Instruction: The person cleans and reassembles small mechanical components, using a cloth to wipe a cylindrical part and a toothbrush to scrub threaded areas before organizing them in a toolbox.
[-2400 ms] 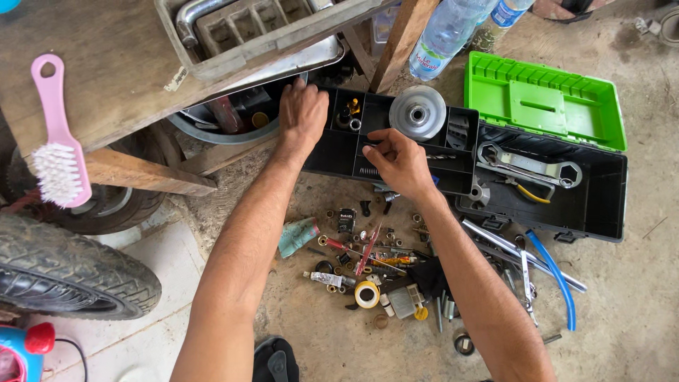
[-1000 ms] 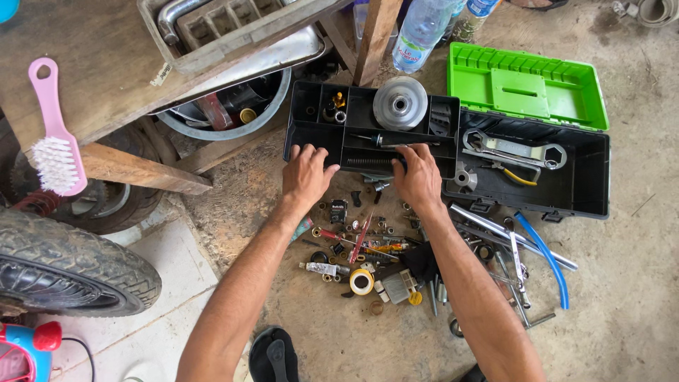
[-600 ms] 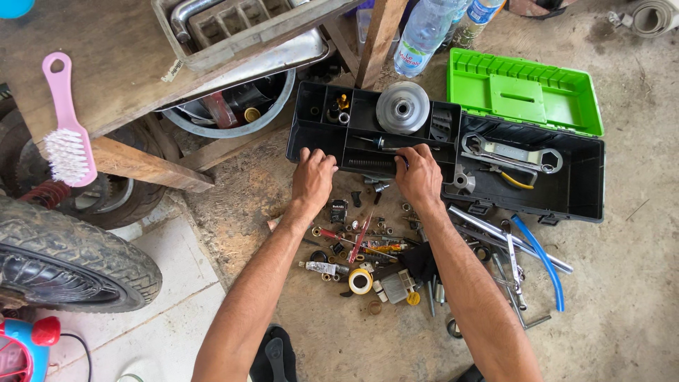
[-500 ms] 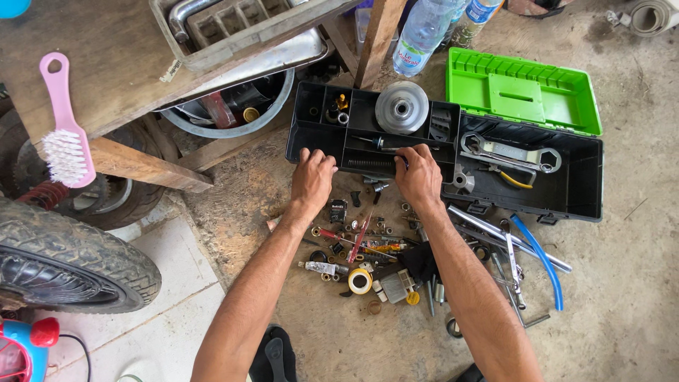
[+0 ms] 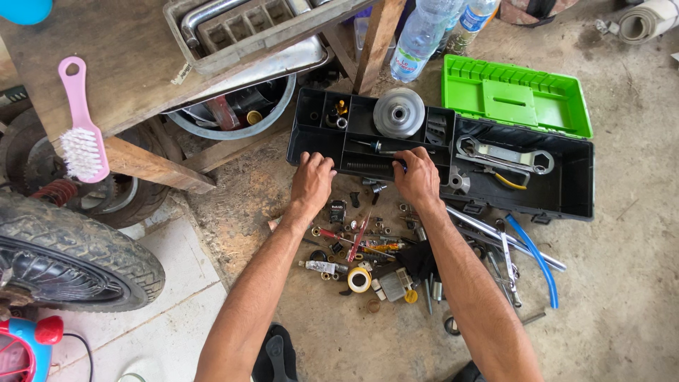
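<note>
Closest to the camera, both forearms reach out over a scatter of small parts point(image 5: 368, 255) dumped on the concrete floor point(image 5: 622, 283): screwdrivers, sockets, a roll of tape point(image 5: 358, 279), a blue hose point(image 5: 534, 258) off to the right, and a tyre point(image 5: 64, 262) near the floor's left edge.

A bit further out, the left hand point(image 5: 312, 180) sits on the near-left edge of the black organiser tray point(image 5: 368, 138), fingers curled over the rim, so its grip is closed on the tray. The right hand point(image 5: 417, 177) does the same at the near-right edge, fingers hooked over the rim just beside a long spring point(image 5: 368, 166) lying in the front compartment. Compared with a couple of seconds ago, when the hands were deeper in the tray and up near the wooden surface point(image 5: 85, 64), they've pulled back to the near rim, and the tray looks dragged a little out from under it. Judging by that, the person is shifting the tray rather than picking through it.

Further back, a grey pulley wheel point(image 5: 398, 112) rests in the tray's far compartment. The tray butts against the black toolbox point(image 5: 523, 173) with its green lid point(image 5: 516, 95) open, wrenches inside. Past that stand plastic bottles point(image 5: 421, 32), and a pink brush point(image 5: 81, 127) hangs off the surface at left.
</note>
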